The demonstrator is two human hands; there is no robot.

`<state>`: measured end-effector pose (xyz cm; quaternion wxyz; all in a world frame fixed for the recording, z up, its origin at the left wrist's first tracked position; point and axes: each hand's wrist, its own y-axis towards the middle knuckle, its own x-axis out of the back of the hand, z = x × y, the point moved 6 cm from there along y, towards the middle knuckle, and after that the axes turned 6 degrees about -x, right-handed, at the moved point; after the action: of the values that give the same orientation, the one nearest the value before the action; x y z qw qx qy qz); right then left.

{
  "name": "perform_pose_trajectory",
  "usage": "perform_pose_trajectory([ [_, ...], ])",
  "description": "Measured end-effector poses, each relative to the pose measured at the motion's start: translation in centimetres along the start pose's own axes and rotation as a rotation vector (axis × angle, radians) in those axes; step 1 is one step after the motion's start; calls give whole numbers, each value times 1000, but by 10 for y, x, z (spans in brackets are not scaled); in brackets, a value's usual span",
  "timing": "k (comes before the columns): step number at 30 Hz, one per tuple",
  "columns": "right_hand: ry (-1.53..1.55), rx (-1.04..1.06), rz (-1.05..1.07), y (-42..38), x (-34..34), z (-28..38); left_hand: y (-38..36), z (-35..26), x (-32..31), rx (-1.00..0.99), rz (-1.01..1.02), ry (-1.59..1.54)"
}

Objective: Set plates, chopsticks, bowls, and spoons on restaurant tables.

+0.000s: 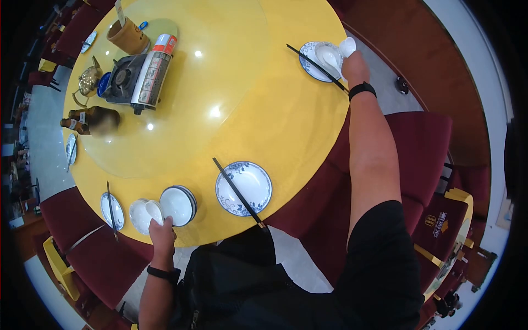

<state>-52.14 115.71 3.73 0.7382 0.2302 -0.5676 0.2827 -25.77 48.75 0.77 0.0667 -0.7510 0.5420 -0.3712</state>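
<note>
My right hand (356,68) reaches out to the far right edge of the round table and grips a white spoon (347,46). Beside it, a blue-patterned plate (306,67) carries a small white bowl with another spoon (328,56) in it, and black chopsticks (313,65) lie across the plate. At the near left edge, my left hand (162,235) is closed on a white spoon (153,209) over a pale bowl (138,219). A stack of white bowls (177,205) stands just right of that hand. The fingers of both hands are partly hidden.
Before me lies a patterned plate (254,186) with chopsticks (237,191). Another plate (110,204) is at left. On the glass turntable stand a portable stove (125,78), gas canister (165,43), wooden container (128,37), brown bottles (77,125) and kettle (89,81). Maroon chairs (421,146) surround the table.
</note>
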Motion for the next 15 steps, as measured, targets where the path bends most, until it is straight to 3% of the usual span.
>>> perform_pose_trajectory([
  [10, 149, 71, -207, -39, 30, -24, 4, 6, 5, -32, 6, 41],
  [15, 483, 152, -218, -107, 44, -37, 2, -6, 1, -79, 67, -112],
])
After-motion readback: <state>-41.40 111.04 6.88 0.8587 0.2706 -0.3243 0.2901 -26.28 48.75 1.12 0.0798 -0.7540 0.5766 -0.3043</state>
